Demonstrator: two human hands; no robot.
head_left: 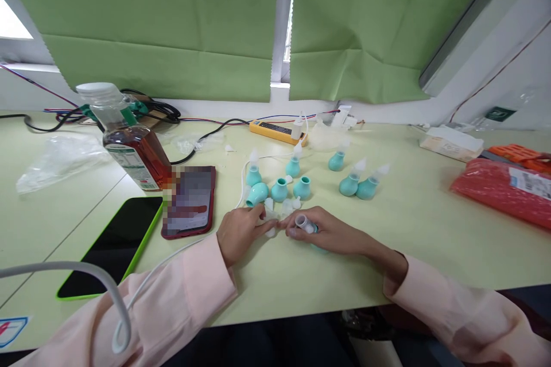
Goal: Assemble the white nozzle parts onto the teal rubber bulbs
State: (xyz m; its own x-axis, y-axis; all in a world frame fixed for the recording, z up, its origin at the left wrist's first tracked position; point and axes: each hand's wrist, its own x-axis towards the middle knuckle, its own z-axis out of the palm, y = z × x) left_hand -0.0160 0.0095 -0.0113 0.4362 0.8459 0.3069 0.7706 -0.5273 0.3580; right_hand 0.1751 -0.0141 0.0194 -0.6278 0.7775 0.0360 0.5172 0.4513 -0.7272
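Note:
My right hand (pixel 329 230) is closed around a teal nasal aspirator bulb with a whitish collar (pixel 302 222), its open mouth facing up and left. Most of that bulb is hidden in the palm. Fingers bent, my left hand (pixel 241 233) pinches at a small translucent plastic piece (pixel 270 215) among similar loose parts; the fingers partly cover it. Just beyond the hands, two open teal bulbs (pixel 279 190) stand upright, and another bulb (pixel 257 194) lies on its side. Several aspirators with clear tips fitted, such as one aspirator (pixel 336 159), stand farther back and to the right.
Left of my hands lie a red-cased phone (pixel 213 200) and a green-cased phone (pixel 142 241), with a bottle of amber liquid (pixel 138 155) behind. A yellow power strip (pixel 273 131) and cables run along the back. A red plastic package (pixel 495 189) is at right.

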